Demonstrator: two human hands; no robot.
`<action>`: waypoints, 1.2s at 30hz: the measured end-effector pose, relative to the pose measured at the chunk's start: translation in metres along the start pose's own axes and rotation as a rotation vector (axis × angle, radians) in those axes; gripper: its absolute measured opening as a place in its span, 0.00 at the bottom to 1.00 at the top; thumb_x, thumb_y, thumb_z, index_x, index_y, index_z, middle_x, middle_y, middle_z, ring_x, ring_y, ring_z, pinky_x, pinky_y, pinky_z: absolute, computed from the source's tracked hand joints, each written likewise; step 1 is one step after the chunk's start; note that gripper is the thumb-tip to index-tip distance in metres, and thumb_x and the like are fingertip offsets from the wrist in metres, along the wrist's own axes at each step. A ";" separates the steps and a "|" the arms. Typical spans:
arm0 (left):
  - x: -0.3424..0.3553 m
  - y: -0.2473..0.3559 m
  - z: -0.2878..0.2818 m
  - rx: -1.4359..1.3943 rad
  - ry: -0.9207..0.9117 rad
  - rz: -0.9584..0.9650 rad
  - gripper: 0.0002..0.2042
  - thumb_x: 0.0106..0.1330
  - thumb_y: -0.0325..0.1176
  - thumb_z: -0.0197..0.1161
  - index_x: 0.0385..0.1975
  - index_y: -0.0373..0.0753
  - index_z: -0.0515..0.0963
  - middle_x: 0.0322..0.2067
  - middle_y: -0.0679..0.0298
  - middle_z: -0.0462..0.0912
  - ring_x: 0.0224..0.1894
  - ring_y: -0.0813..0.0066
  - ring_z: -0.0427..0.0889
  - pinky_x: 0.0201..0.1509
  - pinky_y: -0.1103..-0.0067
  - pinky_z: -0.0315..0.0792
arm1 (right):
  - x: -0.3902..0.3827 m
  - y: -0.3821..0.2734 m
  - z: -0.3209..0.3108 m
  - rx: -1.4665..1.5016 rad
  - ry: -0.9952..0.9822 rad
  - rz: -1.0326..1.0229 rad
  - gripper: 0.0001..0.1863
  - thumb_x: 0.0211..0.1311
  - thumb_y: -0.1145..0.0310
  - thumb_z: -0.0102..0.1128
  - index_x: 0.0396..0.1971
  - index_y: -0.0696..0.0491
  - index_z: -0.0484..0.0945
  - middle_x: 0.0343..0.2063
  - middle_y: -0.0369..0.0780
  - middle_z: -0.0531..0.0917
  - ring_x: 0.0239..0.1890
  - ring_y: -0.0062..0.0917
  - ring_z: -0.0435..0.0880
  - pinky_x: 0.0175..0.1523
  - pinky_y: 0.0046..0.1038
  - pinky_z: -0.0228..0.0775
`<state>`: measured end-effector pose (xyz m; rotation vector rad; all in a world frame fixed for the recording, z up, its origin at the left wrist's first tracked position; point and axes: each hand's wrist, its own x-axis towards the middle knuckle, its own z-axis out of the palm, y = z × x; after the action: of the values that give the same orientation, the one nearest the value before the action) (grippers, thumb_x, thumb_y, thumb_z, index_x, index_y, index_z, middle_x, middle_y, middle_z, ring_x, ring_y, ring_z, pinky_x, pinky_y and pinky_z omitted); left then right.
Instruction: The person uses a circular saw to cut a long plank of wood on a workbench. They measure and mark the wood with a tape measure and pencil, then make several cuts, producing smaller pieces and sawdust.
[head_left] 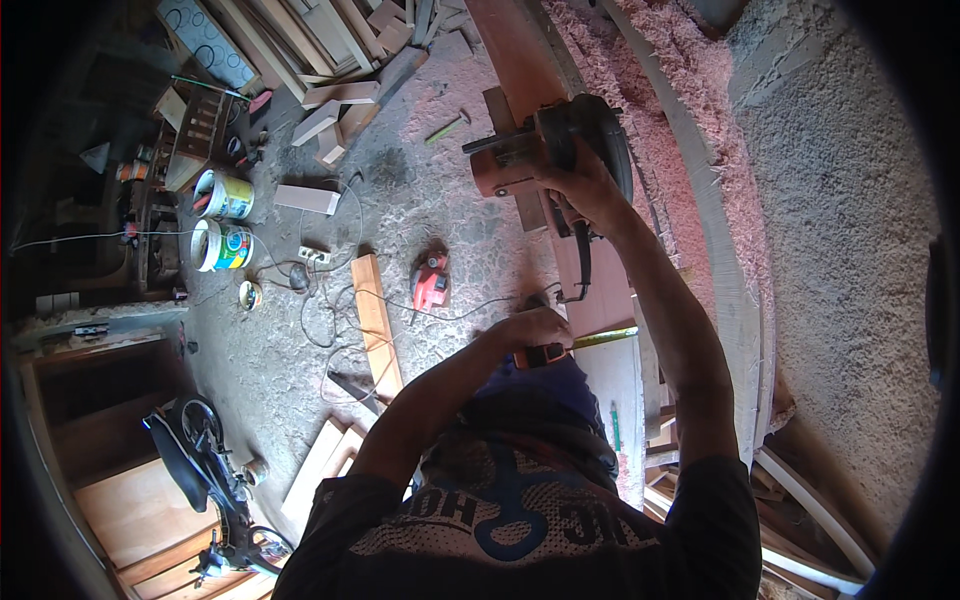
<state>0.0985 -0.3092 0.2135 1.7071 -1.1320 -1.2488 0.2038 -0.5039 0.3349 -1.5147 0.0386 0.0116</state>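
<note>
My right hand [582,188] is closed on the handle of an orange-and-black circular saw [510,170], which rests on a reddish wooden board [585,280] on the long bench at the right. A black cord runs down from the saw. Lower down, my left hand [540,328] is closed on an orange-and-black tape measure [543,354], whose yellow blade [605,336] stretches rightward across the board. A green pencil [615,425] lies on the pale board surface below that.
Pink shavings [690,90] cover the bench's side. On the concrete floor are a red power tool [430,280], cords, a power strip [315,255], an orange timber [372,320] and a hammer [447,128]. Buckets [222,244], stacked offcuts [340,95] and a motorbike [205,470] stand left.
</note>
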 end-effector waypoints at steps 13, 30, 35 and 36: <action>-0.008 0.061 0.032 -0.335 -0.158 -0.307 0.21 0.71 0.43 0.66 0.54 0.34 0.76 0.38 0.58 0.84 0.40 0.72 0.82 0.46 0.72 0.75 | 0.003 0.003 0.000 -0.035 0.002 -0.046 0.24 0.64 0.69 0.68 0.57 0.55 0.71 0.22 0.30 0.77 0.15 0.10 0.71 0.17 0.18 0.60; 0.007 0.044 0.101 -0.219 -0.097 0.062 0.33 0.72 0.34 0.62 0.72 0.38 0.52 0.55 0.48 0.72 0.54 0.59 0.79 0.58 0.64 0.73 | 0.004 0.013 0.000 -0.156 0.070 -0.087 0.22 0.62 0.68 0.70 0.54 0.54 0.75 0.28 0.30 0.80 0.27 0.10 0.76 0.29 0.18 0.69; 0.037 0.061 0.105 0.118 -0.129 0.156 0.31 0.67 0.32 0.64 0.68 0.46 0.60 0.65 0.55 0.66 0.57 0.52 0.76 0.59 0.56 0.72 | 0.003 0.009 -0.003 -0.055 0.029 -0.036 0.22 0.62 0.68 0.70 0.54 0.54 0.74 0.27 0.30 0.79 0.24 0.10 0.75 0.26 0.18 0.68; 0.043 0.063 0.107 0.160 -0.114 0.172 0.30 0.67 0.33 0.65 0.68 0.47 0.61 0.66 0.56 0.65 0.57 0.52 0.76 0.59 0.56 0.72 | 0.002 0.007 -0.002 -0.026 0.026 -0.023 0.22 0.62 0.68 0.70 0.54 0.53 0.74 0.26 0.30 0.78 0.23 0.10 0.75 0.25 0.18 0.67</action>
<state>-0.0133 -0.3777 0.2283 1.6301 -1.4484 -1.1871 0.2055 -0.5056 0.3278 -1.5416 0.0422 -0.0264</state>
